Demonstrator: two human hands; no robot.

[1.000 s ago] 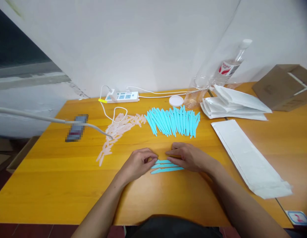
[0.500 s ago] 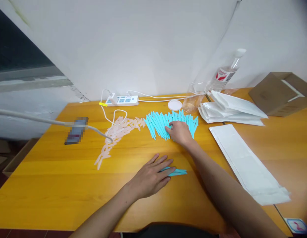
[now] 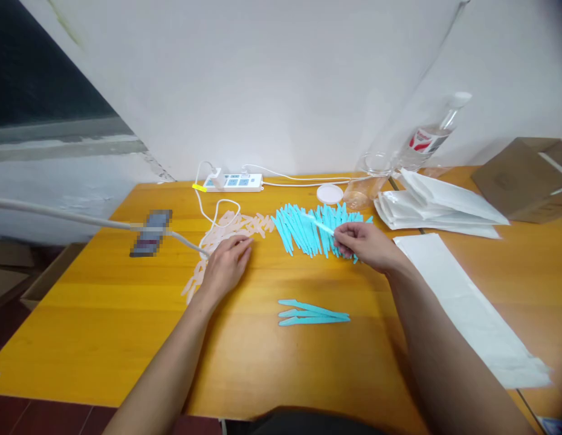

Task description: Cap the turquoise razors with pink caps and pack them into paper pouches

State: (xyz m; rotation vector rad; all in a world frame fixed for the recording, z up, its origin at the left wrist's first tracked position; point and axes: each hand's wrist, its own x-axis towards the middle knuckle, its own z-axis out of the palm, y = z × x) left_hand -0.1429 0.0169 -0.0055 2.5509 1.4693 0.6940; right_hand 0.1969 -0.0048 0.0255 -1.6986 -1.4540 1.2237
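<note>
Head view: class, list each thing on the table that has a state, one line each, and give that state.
Left hand: palm down, on the pink pieces.
Right hand: pinching one blue stick, lifted over the blue row.
Three blue sticks: flat, side by side, apart from both hands.
Jar: open, lid beside it.
Bottle: capped, leaning.
Power strip: plugs in.
Box: flaps open.
</note>
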